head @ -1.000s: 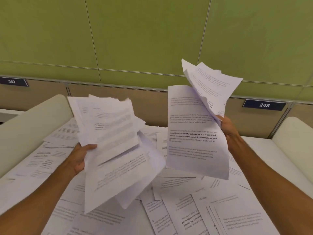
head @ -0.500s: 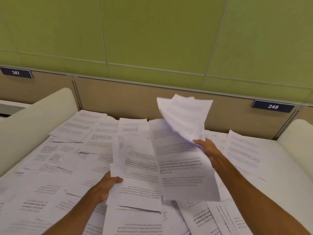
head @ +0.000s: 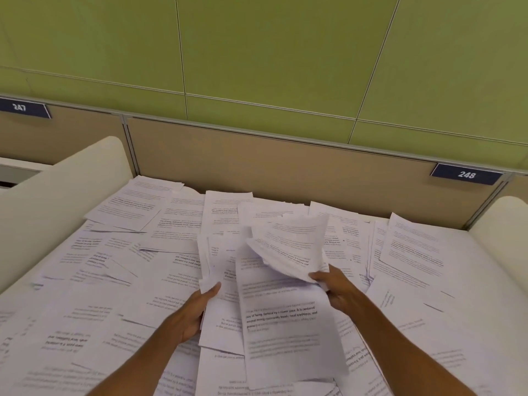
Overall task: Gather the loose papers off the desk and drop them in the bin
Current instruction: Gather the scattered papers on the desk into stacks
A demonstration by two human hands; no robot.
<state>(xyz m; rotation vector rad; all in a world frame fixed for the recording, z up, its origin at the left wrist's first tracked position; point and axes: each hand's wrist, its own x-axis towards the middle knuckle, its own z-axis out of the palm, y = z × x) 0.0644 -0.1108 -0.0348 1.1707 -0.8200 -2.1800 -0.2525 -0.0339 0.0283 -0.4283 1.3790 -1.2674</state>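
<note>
Desk (head: 474,252) buried in papers (head: 137,212), beige partition (head: 285,167), green wall (head: 285,52)

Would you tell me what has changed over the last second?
The left hand and right hand came down and together; their paper bundles, earlier raised apart, now overlap low over the desk. Both keep their grip. The loose sheets on the desk stay spread out.

Left hand (head: 194,312), right hand (head: 335,288), gripping papers (head: 280,310), desk (head: 485,267)
</note>
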